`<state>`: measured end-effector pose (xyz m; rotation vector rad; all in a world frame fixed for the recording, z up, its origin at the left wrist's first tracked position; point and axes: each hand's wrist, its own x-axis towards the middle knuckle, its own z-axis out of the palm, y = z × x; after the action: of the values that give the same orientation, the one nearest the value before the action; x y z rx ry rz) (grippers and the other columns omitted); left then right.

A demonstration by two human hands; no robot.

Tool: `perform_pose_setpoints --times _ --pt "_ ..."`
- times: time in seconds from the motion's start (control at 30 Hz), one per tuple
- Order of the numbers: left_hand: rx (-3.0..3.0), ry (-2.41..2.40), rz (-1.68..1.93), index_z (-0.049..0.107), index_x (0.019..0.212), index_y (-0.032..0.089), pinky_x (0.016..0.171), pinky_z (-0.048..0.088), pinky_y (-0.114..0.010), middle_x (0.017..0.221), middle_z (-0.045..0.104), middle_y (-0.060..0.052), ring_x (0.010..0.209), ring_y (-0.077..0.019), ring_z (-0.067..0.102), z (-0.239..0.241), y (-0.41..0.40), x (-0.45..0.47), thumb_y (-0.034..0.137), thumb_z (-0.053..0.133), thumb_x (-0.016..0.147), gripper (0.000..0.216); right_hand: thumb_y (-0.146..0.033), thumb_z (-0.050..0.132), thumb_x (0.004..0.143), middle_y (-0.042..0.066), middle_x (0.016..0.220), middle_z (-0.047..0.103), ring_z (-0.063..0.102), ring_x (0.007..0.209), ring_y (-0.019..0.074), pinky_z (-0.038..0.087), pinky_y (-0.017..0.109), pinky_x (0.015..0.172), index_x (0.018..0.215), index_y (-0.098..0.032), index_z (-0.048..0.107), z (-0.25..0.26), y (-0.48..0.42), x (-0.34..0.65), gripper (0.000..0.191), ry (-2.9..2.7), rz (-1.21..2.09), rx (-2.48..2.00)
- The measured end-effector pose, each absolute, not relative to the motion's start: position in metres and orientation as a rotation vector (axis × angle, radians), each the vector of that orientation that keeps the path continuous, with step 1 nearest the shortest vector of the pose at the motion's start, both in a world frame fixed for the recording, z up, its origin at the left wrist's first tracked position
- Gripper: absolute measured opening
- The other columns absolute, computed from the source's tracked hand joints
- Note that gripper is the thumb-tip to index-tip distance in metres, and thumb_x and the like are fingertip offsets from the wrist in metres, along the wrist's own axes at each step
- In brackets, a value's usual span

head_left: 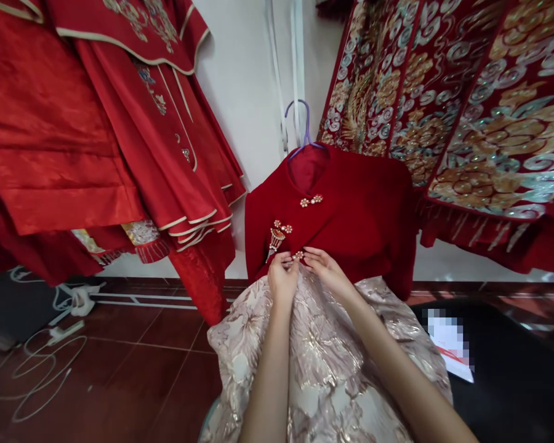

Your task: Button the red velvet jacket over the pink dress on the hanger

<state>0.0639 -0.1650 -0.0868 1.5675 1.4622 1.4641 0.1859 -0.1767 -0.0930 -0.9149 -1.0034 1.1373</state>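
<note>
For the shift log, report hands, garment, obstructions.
Left hand, right hand: fingertips at lowest visible floral clasp, grip unclear. Red jacket on purple hanger. Beaded tassel ornament close to left hand; no obstruction seen.

Materials and Finishes

Jacket point(355, 203): matt cloth, velvety-looking.
Clasps point(319, 199): shiny, metal-like, beaded.
Near cloth point(325, 357): brocade-like, raised, metallic sheen.
Hanger point(308, 126): smooth, apparently plastic.
Left gown point(124, 117): satiny cloth, softly glossy.
Right gown point(464, 111): cloth, glittering, rough with sequin-like ornament.
Wall point(247, 80): smooth, matt.
Floor point(161, 375): smooth, glossy tile.
Right, sheet point(459, 368): paper-like.
</note>
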Motion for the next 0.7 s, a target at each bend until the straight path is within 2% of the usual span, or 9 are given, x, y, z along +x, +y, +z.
perform_pose_setpoints --times 0.13,0.2,0.27,0.37,0.5,0.6,0.7 --pt "1.518 1.438 1.389 0.052 0.122 0.010 0.087 0.049 -0.033 0.116 0.057 -0.018 0.096 -0.0209 0.062 -0.085 -0.174 0.086 0.017 0.065 0.072 0.053 -0.036 0.069 0.070 0.007 0.112 0.066 0.061 0.107 0.0200 0.047 0.036 0.097 0.106 -0.021 0.064 -0.089 -0.180 0.184 0.039 -1.032 1.134 -0.879" --pt "1.582 1.492 1.395 0.047 0.130 0.010 0.097 0.044 -0.037 0.126 0.049 -0.022 0.113 -0.0274 0.055 -0.086 -0.181 0.100 0.017 0.068 0.068 0.065 -0.038 0.067 0.073 0.007 0.110 0.067 0.063 0.104 0.0198 0.049 0.035 0.095 0.106 -0.021 0.065 -0.088 -0.181 0.186 0.038 -0.997 1.145 -0.884" --pt "1.603 1.537 1.426 0.046 0.132 0.009 0.102 0.039 -0.038 0.130 0.046 -0.023 0.121 -0.0301 0.050 -0.089 -0.185 0.110 0.019 0.068 0.069 0.068 -0.037 0.067 0.074 0.007 0.109 0.068 0.064 0.103 0.0199 0.050 0.034 0.094 0.106 -0.021 0.065 -0.088 -0.180 0.189 0.036 -0.970 1.183 -0.879" --pt "1.558 1.509 1.447 0.051 0.127 0.009 0.094 0.046 -0.035 0.124 0.051 -0.021 0.104 -0.0247 0.060 -0.091 -0.181 0.107 0.019 0.065 0.071 0.058 -0.033 0.067 0.073 0.007 0.109 0.069 0.063 0.105 0.0205 0.051 0.034 0.092 0.105 -0.021 0.066 -0.089 -0.180 0.194 0.034 -0.964 1.266 -0.851" --pt "1.462 1.369 1.428 0.065 0.107 0.013 0.076 0.051 -0.027 0.101 0.066 -0.011 0.076 -0.0145 0.064 -0.091 -0.166 0.083 0.015 0.060 0.074 0.034 -0.031 0.066 0.073 0.007 0.111 0.068 0.062 0.109 0.0207 0.051 0.036 0.093 0.103 -0.022 0.066 -0.090 -0.183 0.196 0.032 -0.977 1.289 -0.845" --pt "1.489 1.455 1.445 0.068 0.100 0.013 0.071 0.051 -0.026 0.089 0.069 -0.008 0.066 -0.0126 0.063 -0.093 -0.161 0.070 0.012 0.062 0.071 0.030 -0.029 0.067 0.071 0.007 0.111 0.068 0.063 0.107 0.0206 0.051 0.038 0.093 0.102 -0.022 0.066 -0.092 -0.184 0.196 0.031 -0.968 1.294 -0.878" --pt "1.582 1.570 1.455 0.071 0.093 0.014 0.068 0.050 -0.026 0.085 0.069 -0.008 0.062 -0.0126 0.062 -0.094 -0.164 0.065 0.017 0.063 0.074 0.021 -0.030 0.068 0.071 0.008 0.112 0.067 0.062 0.108 0.0204 0.049 0.038 0.095 0.102 -0.021 0.066 -0.095 -0.183 0.194 0.032 -0.979 1.293 -0.881"
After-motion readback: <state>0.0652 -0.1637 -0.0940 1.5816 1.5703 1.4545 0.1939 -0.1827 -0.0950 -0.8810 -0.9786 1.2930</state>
